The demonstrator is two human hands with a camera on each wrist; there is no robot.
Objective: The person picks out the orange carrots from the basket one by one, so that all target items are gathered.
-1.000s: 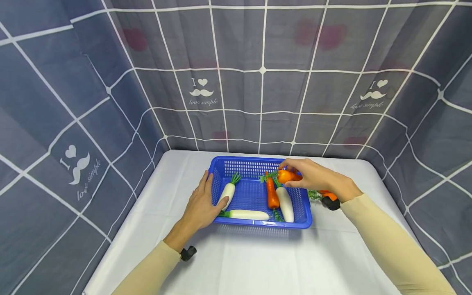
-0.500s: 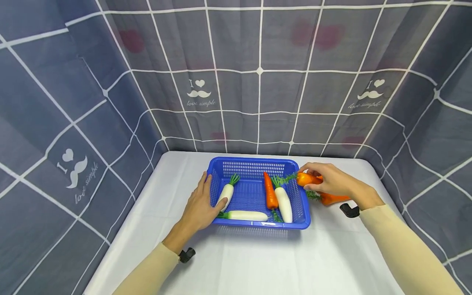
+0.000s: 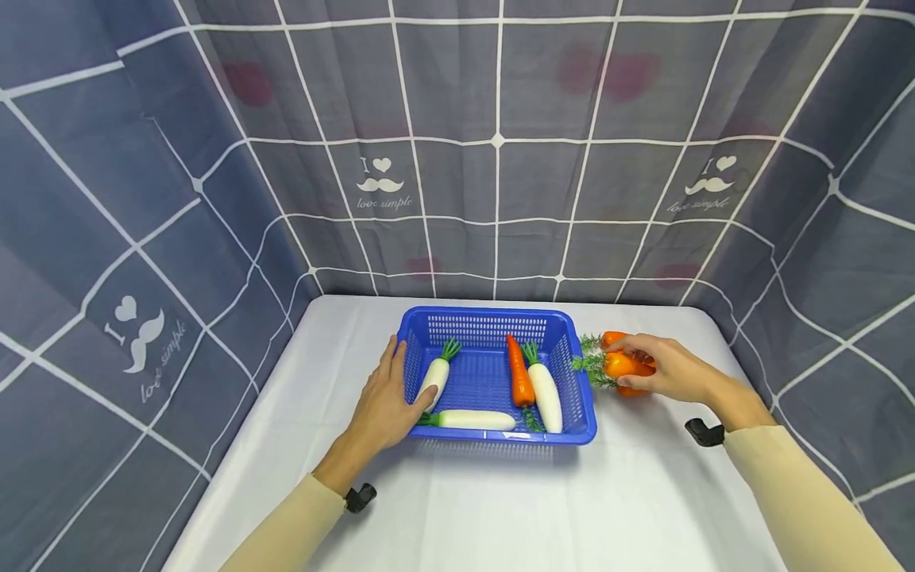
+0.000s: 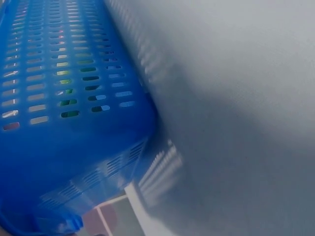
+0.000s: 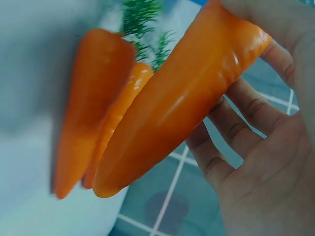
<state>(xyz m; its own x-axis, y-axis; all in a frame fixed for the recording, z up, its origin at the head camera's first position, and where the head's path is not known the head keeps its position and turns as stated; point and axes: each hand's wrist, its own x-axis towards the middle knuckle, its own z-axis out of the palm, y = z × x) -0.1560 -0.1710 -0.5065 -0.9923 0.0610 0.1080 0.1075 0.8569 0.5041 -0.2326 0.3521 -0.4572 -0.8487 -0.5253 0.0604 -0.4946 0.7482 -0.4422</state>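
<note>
A blue perforated basket (image 3: 493, 434) stands on the white table. My left hand (image 3: 382, 401) rests on its left side, fingers extended along the rim and thumb reaching over the wall. Inside lie a white radish (image 3: 436, 377) at the left, another radish (image 3: 475, 419) along the front, and an orange carrot (image 3: 520, 373) beside a third radish (image 3: 546, 397) at the right. Right of the basket, my right hand (image 3: 675, 369) pinches an orange carrot (image 5: 172, 113) near its leafy end. Two more carrots, one nearer the camera (image 5: 93, 108) and one partly hidden (image 5: 120, 98), lie next to it.
Dark grid-patterned curtains (image 3: 457, 183) stand around the back and sides of the table. White cloth (image 3: 493, 508) covers the table in front of the basket. The left wrist view shows mainly the basket's outer wall (image 4: 74, 142).
My right hand has carried the carrot from above the basket's right part out over its right wall, down to the other carrots. My left hand has stayed at the basket.
</note>
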